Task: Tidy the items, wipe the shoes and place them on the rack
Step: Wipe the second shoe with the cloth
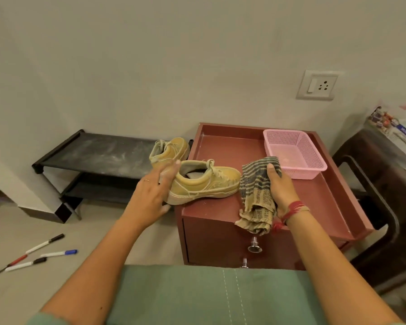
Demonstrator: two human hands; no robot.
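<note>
A dusty tan sneaker (206, 184) lies on the front left corner of the red-brown cabinet top (314, 202), toe pointing right. My left hand (150, 193) grips its heel, fingers curled round the back. My right hand (281, 186) holds a striped grey-and-beige cloth (256, 193) just right of the sneaker's toe. A second tan sneaker (169, 148) stands on the right end of the black shoe rack's (99, 151) top shelf. Several marker pens (45, 245) lie on the floor at the left.
A pink plastic basket (295, 153) sits at the cabinet's back right. The cabinet has drawers with metal knobs (254, 246). A dark chair (384, 195) stands to the right, with a printed packet (399, 134) on it. A wall socket (318, 85) is above.
</note>
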